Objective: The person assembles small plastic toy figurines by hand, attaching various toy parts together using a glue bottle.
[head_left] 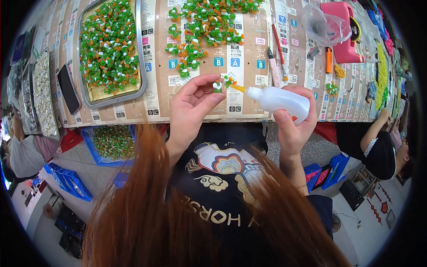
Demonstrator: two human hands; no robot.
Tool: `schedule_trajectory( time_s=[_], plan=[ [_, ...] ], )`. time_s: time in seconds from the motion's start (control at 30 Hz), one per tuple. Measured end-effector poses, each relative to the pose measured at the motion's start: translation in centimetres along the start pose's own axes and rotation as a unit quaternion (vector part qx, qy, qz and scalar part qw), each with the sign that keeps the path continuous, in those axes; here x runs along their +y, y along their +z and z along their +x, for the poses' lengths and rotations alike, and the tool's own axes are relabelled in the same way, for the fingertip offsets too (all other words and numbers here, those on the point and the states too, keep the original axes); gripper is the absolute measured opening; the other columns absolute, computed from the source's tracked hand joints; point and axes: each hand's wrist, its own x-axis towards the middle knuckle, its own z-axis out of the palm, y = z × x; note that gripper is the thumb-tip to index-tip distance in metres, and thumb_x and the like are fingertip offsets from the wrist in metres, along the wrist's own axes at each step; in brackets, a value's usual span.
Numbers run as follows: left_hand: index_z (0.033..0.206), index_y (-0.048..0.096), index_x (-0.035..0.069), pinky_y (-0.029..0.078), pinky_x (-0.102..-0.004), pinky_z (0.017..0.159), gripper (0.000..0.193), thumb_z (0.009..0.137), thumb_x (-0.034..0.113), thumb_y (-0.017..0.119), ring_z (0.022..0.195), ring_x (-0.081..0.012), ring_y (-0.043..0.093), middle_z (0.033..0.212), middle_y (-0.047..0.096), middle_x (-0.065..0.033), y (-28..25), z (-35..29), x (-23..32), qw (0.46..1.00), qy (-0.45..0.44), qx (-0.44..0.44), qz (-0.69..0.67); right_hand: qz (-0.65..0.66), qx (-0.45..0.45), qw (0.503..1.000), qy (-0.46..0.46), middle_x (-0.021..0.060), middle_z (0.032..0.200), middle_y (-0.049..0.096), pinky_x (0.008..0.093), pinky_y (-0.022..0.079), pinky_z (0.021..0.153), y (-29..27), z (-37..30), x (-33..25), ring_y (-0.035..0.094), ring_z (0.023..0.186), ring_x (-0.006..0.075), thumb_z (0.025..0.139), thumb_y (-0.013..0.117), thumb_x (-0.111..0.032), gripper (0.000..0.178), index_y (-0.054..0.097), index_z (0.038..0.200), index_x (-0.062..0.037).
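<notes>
Between the thumb and fingers of my left hand (195, 103) is a small green, white and orange plastic piece (217, 86), held just above the table's near edge. My right hand (297, 116) grips a white squeeze bottle (284, 103) tipped on its side. The bottle's yellow nozzle (239, 88) points left, its tip at the small piece; whether they touch I cannot tell. Beyond my hands lies a loose heap of like pieces (200, 27). One more such piece (331, 88) rests to the right of the bottle.
A metal tray (143, 66) full of like pieces stands at left, beside a black phone (69, 89). Rightward lie a red pen (278, 44), an orange lighter (328, 59) and a pink tape dispenser (342, 51). Below the table sits a blue crate (91, 144). Other people work at both sides.
</notes>
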Motion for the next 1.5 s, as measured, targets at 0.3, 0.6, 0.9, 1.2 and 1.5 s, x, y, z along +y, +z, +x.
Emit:
schedule_trajectory(
  time_s=[0.3,0.6,0.9,1.2,1.5],
  plan=[
    [0.104,0.046,-0.003,0.042,-0.0194,0.073,0.031,0.075,-0.003,0.054,0.084,-0.0097,0.051,0.093,0.053,-0.0065,-0.2,-0.3,0.0,1.0,-0.005,0.007,0.005,-0.036,-0.008,0.999,0.008,0.0052,0.081,0.054,0.0201,0.043,0.061,0.3,-0.4,-0.1,0.053,0.072,0.0094,0.065,0.067,-0.005,0.034,0.045,0.09,-0.0013],
    [0.104,0.046,-0.003,0.041,-0.0193,0.073,0.031,0.074,-0.004,0.054,0.084,-0.0095,0.052,0.093,0.053,-0.0068,-0.3,-0.4,-0.1,1.0,-0.01,0.003,0.01,-0.067,-0.022,0.997,0.012,0.0048,0.081,0.054,0.0192,0.042,0.06,0.4,-0.3,0.0,0.053,0.071,0.0085,0.065,0.068,-0.005,0.033,0.046,0.09,-0.0014],
    [0.104,0.047,-0.003,0.042,-0.0209,0.074,0.03,0.075,-0.003,0.053,0.085,-0.011,0.052,0.094,0.053,-0.0074,0.3,0.0,-0.4,1.0,-0.017,-0.008,-0.004,-0.038,-0.004,0.999,0.026,0.005,0.081,0.054,0.0199,0.042,0.061,-0.3,-0.2,0.0,0.052,0.072,0.0087,0.064,0.067,-0.004,0.034,0.045,0.09,-0.0015],
    [0.105,0.045,-0.003,0.045,-0.0248,0.071,0.033,0.074,-0.007,0.051,0.08,-0.0153,0.055,0.097,0.052,-0.0098,-0.2,0.1,0.1,0.998,0.004,0.061,-0.028,0.091,0.099,0.99,0.047,0.0082,0.087,0.053,0.0237,0.045,0.065,-6.2,5.1,3.9,0.052,0.079,0.0119,0.069,0.057,0.002,0.038,0.039,0.102,0.0011],
    [0.11,0.043,-0.001,0.045,-0.0246,0.074,0.029,0.081,0.003,0.046,0.084,-0.0158,0.054,0.102,0.051,-0.012,-2.3,-0.7,0.6,0.985,-0.085,0.059,-0.138,-0.08,0.133,0.988,-0.021,0.0049,0.085,0.052,0.0218,0.042,0.066,-9.4,8.3,8.7,0.05,0.074,0.0096,0.071,0.06,-0.004,0.032,0.044,0.098,0.0022]
  ],
)
